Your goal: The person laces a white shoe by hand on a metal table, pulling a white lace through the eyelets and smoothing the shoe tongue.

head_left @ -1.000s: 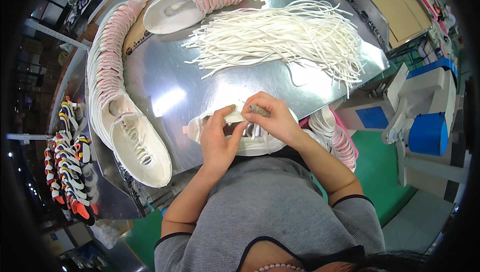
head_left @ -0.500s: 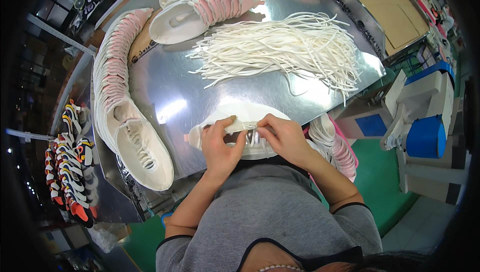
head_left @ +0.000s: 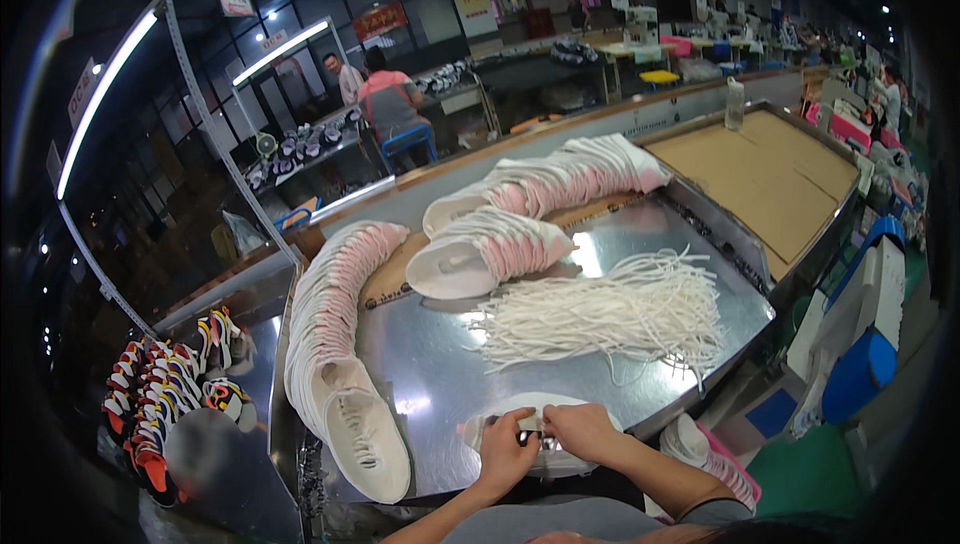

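A white shoe upper (head_left: 553, 461) lies on its side at the near edge of the metal table, under both my hands. My left hand (head_left: 508, 452) is closed on its opening, thumb and fingers bent over the edge. Close by on the right, my right hand (head_left: 582, 433) pinches at the lacing area; a thin white shoelace shows at these fingertips in the earlier view, but now the fingers mostly hide it. Beyond them is a loose heap of white shoelaces (head_left: 610, 314). A long curved row of nested white and pink uppers (head_left: 325, 344) runs down the left side.
More nested uppers (head_left: 560, 184) stand at the table's back. Brown cardboard (head_left: 760, 184) covers a surface at the far right. Colourful shoes (head_left: 165, 394) stand on the left. A pink bin (head_left: 735, 464) with uppers and a blue-and-white machine (head_left: 860, 364) are on the right. People sit farther off.
My view has tilted up, bringing the room beyond the table into sight. Both hands stay at the same upper, with the right hand now closer to the left.
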`<state>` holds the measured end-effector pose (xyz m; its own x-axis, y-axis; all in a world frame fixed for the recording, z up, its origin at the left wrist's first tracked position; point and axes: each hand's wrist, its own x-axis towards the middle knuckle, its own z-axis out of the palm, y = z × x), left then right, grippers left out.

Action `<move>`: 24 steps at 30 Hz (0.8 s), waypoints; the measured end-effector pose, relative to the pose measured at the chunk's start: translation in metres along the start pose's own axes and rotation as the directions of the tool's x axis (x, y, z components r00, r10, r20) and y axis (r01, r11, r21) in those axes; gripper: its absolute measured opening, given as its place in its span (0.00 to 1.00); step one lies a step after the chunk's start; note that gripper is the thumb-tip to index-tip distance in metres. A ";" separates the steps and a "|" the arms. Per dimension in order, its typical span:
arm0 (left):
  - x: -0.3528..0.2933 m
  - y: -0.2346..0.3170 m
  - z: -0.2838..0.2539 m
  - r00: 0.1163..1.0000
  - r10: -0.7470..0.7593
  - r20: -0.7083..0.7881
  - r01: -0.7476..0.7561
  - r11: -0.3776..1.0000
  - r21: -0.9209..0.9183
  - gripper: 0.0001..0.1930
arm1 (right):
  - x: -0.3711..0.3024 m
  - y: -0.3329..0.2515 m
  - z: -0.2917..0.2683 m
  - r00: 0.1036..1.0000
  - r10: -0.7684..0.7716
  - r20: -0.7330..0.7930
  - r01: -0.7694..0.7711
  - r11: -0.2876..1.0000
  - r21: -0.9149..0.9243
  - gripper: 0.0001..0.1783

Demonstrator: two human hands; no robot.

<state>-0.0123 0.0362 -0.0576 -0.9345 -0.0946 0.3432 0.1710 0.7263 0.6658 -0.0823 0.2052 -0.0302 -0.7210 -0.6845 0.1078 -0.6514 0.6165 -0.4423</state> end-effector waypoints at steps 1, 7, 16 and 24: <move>0.001 0.000 -0.001 0.999 0.003 -0.032 -0.003 1.000 0.006 0.22 | -0.005 -0.003 -0.016 0.999 0.031 0.021 -0.032 0.999 0.032 0.11; 0.011 -0.003 0.003 0.980 -0.193 0.055 0.198 0.974 -0.114 0.18 | -0.054 0.013 -0.038 0.948 0.284 -0.146 -0.230 0.925 0.303 0.13; 0.029 0.003 -0.022 0.930 -0.238 0.280 0.332 0.870 -0.365 0.27 | -0.049 0.040 0.012 0.807 0.458 -0.373 -0.264 0.844 0.466 0.13; 0.019 0.024 -0.031 0.954 -0.017 0.299 -0.013 0.995 0.099 0.17 | -0.048 0.002 0.022 0.883 0.341 -0.323 -0.257 0.926 0.276 0.15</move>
<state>-0.0160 0.0304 -0.0145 -0.9879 0.1011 0.1178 0.1516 0.7910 0.5927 -0.0438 0.2304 -0.0558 -0.9351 -0.2682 0.2315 -0.3526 0.6394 -0.6833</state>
